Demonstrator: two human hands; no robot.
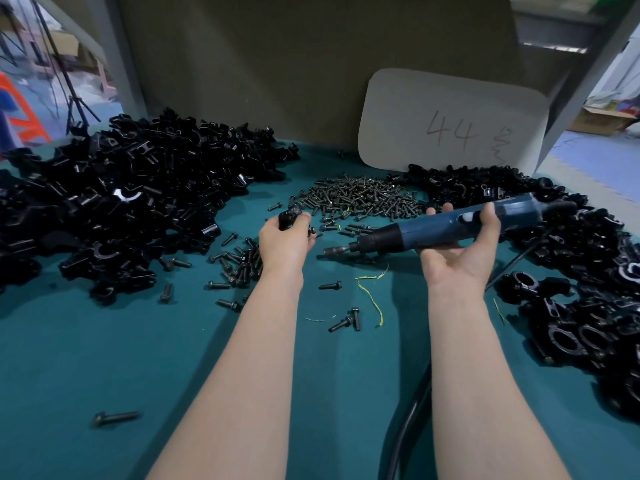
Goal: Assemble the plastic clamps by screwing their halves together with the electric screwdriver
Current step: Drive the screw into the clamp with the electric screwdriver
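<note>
Holding the blue screwdriver (446, 226) palm-up in our right hand (459, 251), fingers wrapped round its body, we aim its tip toward our left hand (285, 240), whose fingers grip a black clamp piece (290, 215) above the green table (104, 348), near the screw pile (360, 199).

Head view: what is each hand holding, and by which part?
Left hand pinches a small black plastic clamp piece in its fingertips, part unclear; right hand grips the blue electric screwdriver round its mid-body.

Blue electric screwdriver (450, 223) (bit pointing left) level in right hand (460, 252); black clamp half (290, 216) gripped in left hand (285, 239).
</note>
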